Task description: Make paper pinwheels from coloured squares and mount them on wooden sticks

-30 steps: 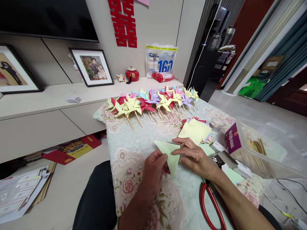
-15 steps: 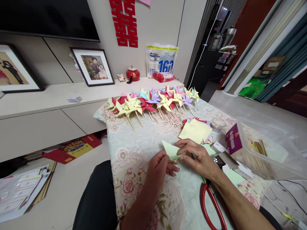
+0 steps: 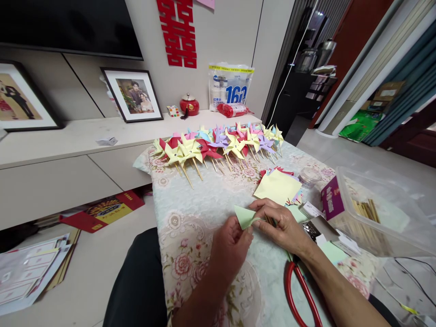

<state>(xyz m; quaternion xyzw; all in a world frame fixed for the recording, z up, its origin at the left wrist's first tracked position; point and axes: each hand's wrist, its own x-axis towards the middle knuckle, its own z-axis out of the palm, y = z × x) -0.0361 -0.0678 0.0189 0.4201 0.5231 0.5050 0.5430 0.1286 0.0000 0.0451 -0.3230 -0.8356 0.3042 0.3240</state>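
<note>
A small folded light-green paper triangle [image 3: 244, 215] is held between both hands just above the floral tablecloth [image 3: 190, 213]. My left hand [image 3: 230, 247] pinches its lower edge with fingers closed. My right hand [image 3: 282, 225] presses on its right side, fingers curled over it. A stack of coloured paper squares [image 3: 277, 186], yellow on top, lies just beyond my right hand. A row of several finished paper pinwheels [image 3: 218, 145] on wooden sticks lies across the far end of the table.
Red-handled scissors [image 3: 299, 290] lie under my right forearm. A clear plastic bin [image 3: 374, 213] with wooden sticks stands at right, beside a purple box [image 3: 329, 197] and a small round clear container [image 3: 308, 175]. A low cabinet [image 3: 68, 159] with framed photos runs along the left.
The green paper went from a large open triangle to a smaller folded one. My left hand has moved right and closed in against my right hand.
</note>
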